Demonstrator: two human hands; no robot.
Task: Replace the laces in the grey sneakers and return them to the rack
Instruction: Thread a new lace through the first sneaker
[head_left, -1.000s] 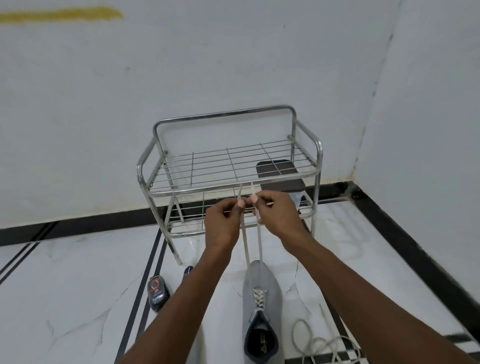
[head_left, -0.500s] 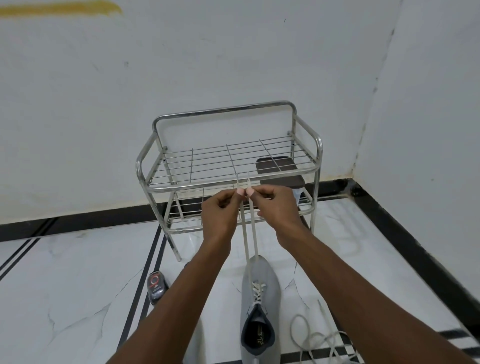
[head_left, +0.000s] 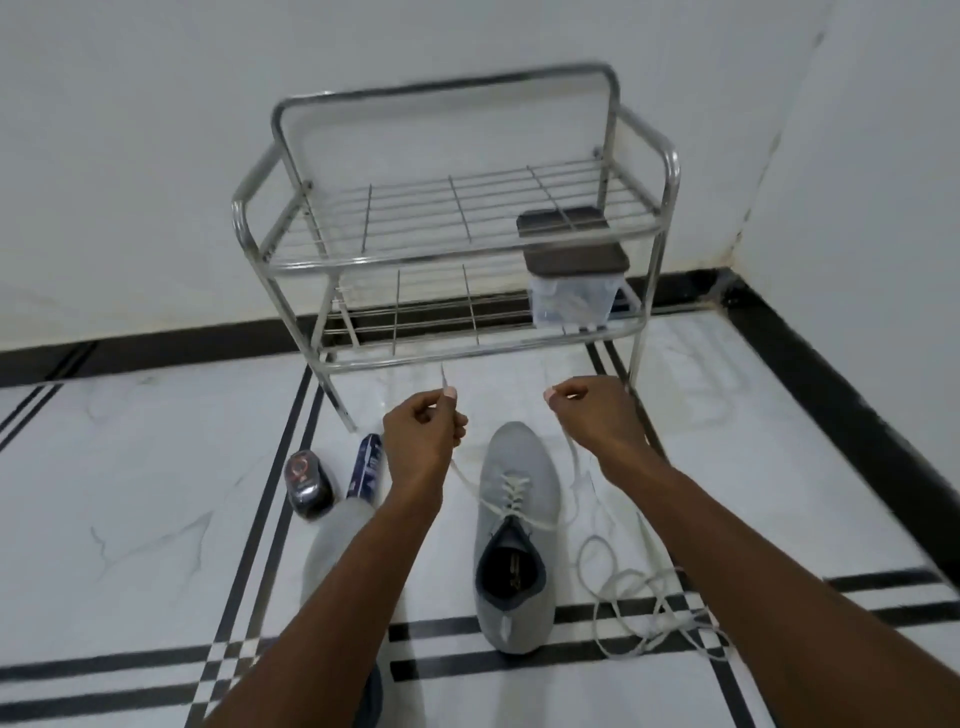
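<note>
A grey sneaker (head_left: 514, 540) lies on the floor with its toe toward the metal rack (head_left: 452, 260). A white lace (head_left: 511, 488) is threaded through its eyelets. My left hand (head_left: 423, 431) pinches the left end of that lace, left of the toe. My right hand (head_left: 597, 415) pinches the right end, right of the toe. The two hands are apart, with the ends spread outward. The second grey sneaker (head_left: 337, 540) lies under my left forearm and is mostly hidden. A loose white lace (head_left: 639, 597) lies coiled on the floor to the right.
A clear box with a dark lid (head_left: 574, 280) sits on the rack's lower shelf at the right. A round dark tin (head_left: 308, 486) and a blue tube (head_left: 368, 465) lie on the floor at the left. Walls meet in a corner at the far right.
My hands have dropped from in front of the rack and moved apart, spreading the lace ends outward. The view has tilted down and come closer to the sneaker.
</note>
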